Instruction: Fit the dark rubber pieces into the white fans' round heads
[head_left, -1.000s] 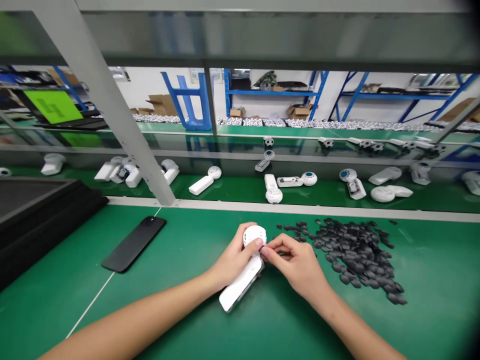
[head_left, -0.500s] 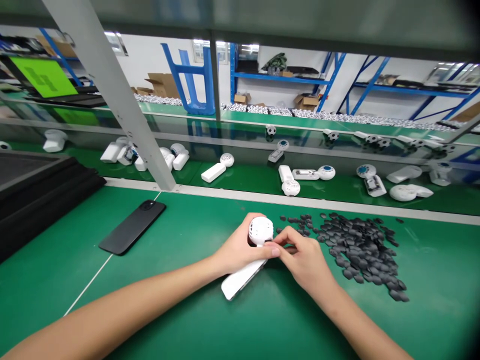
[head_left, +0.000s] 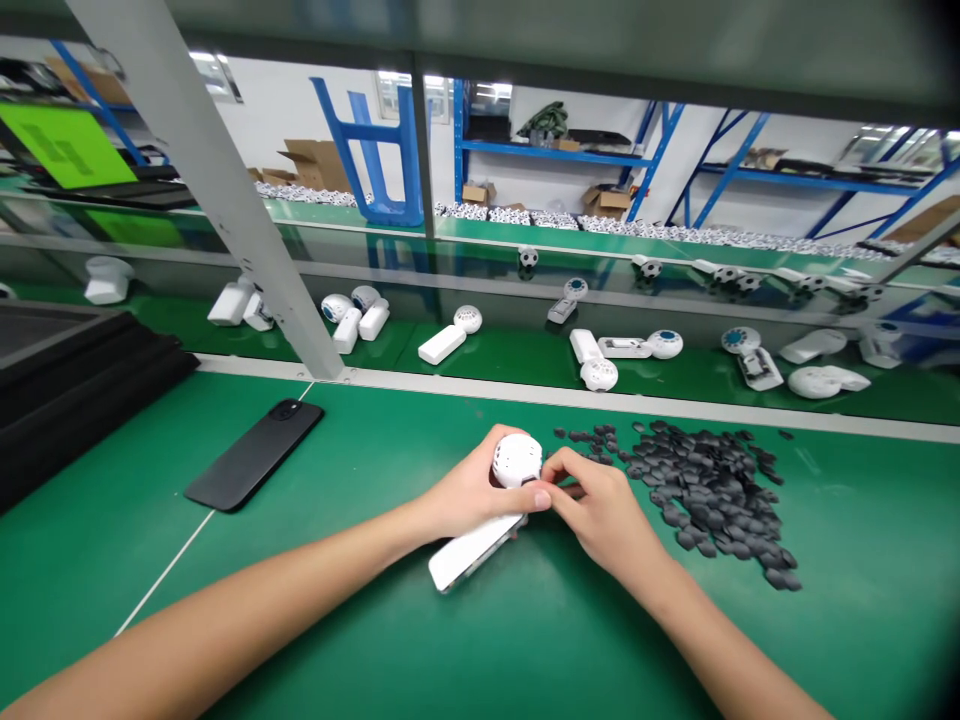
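A white handheld fan (head_left: 474, 550) with a round slotted head lies tilted in my left hand (head_left: 469, 495). The fingers wrap round the neck below the head, and the thumb lies across it. My right hand (head_left: 600, 505) is closed in a pinch against the right side of the neck, close to the left thumb tip. Whatever sits between its fingertips is hidden. A dark spot shows on the neck just under the head. To the right of my right hand, small dark grey caps (head_left: 712, 485) lie in a loose heap on the green table (head_left: 337, 640).
A black phone (head_left: 259, 455) lies at the left, near a black mat (head_left: 82, 400). Beyond the pale rail (head_left: 465, 390), several white fans (head_left: 444, 343) rest on a green belt. A grey post (head_left: 247, 220) rises at the left; a shelf edge (head_left: 525, 50) crosses overhead.
Both hands and the fan sit slightly further left in view. My left grip on the fan is the same. Most fans on the belt have shifted a little to the right relative to the rail.
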